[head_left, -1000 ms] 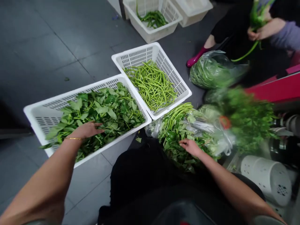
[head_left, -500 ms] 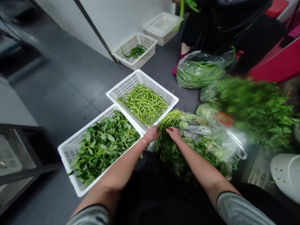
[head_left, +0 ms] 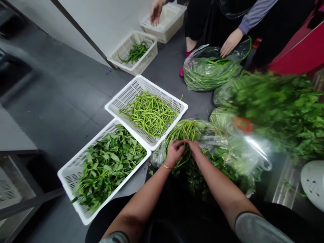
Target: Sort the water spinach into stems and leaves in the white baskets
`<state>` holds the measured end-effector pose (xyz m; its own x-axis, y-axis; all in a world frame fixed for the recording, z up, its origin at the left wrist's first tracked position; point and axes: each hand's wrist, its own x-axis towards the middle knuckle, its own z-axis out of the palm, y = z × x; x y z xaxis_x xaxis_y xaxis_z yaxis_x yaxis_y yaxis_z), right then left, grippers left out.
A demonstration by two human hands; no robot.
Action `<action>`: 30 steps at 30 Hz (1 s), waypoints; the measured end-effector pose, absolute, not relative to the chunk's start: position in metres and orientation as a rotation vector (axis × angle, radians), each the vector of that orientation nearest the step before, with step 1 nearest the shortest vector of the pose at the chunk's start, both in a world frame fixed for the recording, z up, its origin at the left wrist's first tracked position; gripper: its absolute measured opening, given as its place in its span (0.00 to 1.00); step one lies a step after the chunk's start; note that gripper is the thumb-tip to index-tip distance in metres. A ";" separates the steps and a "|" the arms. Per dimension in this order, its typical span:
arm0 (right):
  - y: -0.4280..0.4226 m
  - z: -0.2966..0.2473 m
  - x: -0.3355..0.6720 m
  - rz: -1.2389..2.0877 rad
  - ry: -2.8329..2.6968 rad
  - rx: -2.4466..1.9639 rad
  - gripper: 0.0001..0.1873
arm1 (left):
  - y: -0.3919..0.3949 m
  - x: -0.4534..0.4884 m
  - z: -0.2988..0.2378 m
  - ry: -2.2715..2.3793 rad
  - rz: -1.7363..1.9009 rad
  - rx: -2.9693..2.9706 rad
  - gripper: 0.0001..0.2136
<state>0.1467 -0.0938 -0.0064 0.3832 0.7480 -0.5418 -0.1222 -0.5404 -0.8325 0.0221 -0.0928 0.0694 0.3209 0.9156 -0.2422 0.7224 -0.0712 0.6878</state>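
Observation:
My left hand (head_left: 175, 152) and my right hand (head_left: 193, 147) meet over a bunch of long green stems (head_left: 186, 128) with leaves below. The fingers of both hands are pinched close together on the stems; the exact grip is partly hidden. The bunch rests on an opened clear plastic bag (head_left: 158, 155). Left of my hands stands a white basket of leafy greens (head_left: 86, 221). Touching its far corner is another white basket (head_left: 149, 145), which holds a loose heap of cut green stems (head_left: 152, 113).
Farther off, a co-worker's hand (head_left: 231, 42) touches a clear bag of long green vegetables (head_left: 212, 76). Two off-white baskets stand by the wall, one with green peppers (head_left: 136, 52). Bagged cabbage and a large leafy pile (head_left: 283, 111) lie right, near a white bucket (head_left: 314, 185).
My left hand has moved from the basket edge to beside my right hand at the stems. A co-worker's two hands have come into view, one at the clear bag. The view has shifted slightly.

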 end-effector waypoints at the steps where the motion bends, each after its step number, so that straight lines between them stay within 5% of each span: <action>1: -0.100 -0.005 0.149 1.278 -0.483 -1.779 0.23 | -0.084 0.020 0.069 1.510 0.372 1.843 0.15; 10: -0.137 0.024 0.142 1.242 -0.230 -1.644 0.22 | -0.044 0.009 0.041 1.685 -0.080 1.964 0.18; 18: -0.140 0.036 0.156 1.439 -0.128 -1.464 0.25 | -0.068 0.026 0.047 1.470 0.343 1.901 0.15; 30: -0.130 0.040 0.152 1.358 -0.024 -1.445 0.18 | -0.097 0.042 0.035 1.195 0.339 1.910 0.16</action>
